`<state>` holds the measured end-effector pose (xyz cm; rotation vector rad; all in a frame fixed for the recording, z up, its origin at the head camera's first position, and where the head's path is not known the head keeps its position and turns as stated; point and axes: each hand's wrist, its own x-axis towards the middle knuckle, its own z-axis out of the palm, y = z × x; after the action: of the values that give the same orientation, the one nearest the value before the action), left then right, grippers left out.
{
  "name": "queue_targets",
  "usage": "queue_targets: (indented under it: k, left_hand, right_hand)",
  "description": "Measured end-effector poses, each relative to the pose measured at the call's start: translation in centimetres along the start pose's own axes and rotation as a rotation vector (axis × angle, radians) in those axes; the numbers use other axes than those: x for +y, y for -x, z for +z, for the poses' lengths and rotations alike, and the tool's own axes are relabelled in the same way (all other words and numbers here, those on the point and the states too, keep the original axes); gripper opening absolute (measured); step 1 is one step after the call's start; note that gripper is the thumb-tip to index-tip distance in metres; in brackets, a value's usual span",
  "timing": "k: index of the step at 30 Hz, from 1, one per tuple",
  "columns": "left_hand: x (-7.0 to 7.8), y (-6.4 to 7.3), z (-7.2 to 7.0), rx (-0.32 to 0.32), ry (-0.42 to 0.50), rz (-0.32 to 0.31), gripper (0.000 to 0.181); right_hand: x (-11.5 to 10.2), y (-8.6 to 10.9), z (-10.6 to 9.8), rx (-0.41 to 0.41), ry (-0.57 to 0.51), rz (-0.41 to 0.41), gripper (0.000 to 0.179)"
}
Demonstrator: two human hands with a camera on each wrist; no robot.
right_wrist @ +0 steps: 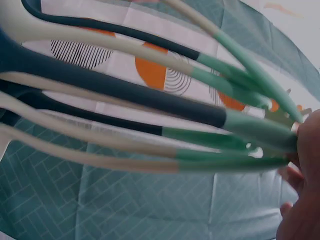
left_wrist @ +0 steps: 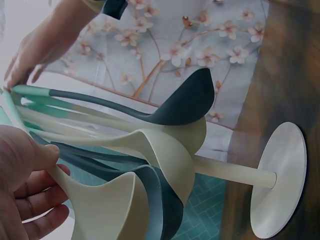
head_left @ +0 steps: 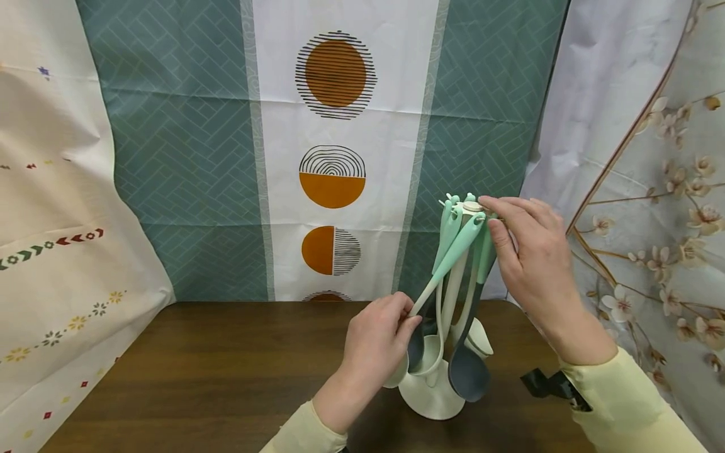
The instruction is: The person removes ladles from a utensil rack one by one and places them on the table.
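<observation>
As L hand (head_left: 376, 330) pinches ladle (left_wrist: 107, 205), grip nearly closed, R hand (head_left: 532, 248), approx. straight-fingered, touches top of rack (head_left: 433, 402) nr R edge of table (head_left: 226, 371).

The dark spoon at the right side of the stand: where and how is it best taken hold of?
Likely by its slim dark stem, above the wide bowl, coming from the front right: that stretch lies on the outside, while the green handles crowd together near the right hand.
</observation>
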<state>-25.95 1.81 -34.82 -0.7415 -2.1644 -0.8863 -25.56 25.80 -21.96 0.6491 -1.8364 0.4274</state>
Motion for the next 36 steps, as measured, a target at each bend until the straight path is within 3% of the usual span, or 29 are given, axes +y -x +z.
queue_targets:
  k: [8,16,36]
  left_hand:
    - [-0.2,0.1,-0.1,0.030,-0.058,0.044,0.022]
    - [0.0,0.3,-0.2,0.043,-0.058,0.053,0.023]
    - [0.9,0.6,-0.8,0.065,-0.016,0.079,0.022]
  right_hand:
    - [1.1,-0.3,-0.4,-0.112,-0.138,-0.004,0.038]
    - [1.4,-0.5,-0.6,-0.110,-0.128,-0.045,0.035]
    - [0.8,0.0,0.8,0.038,-0.112,0.026,0.030]
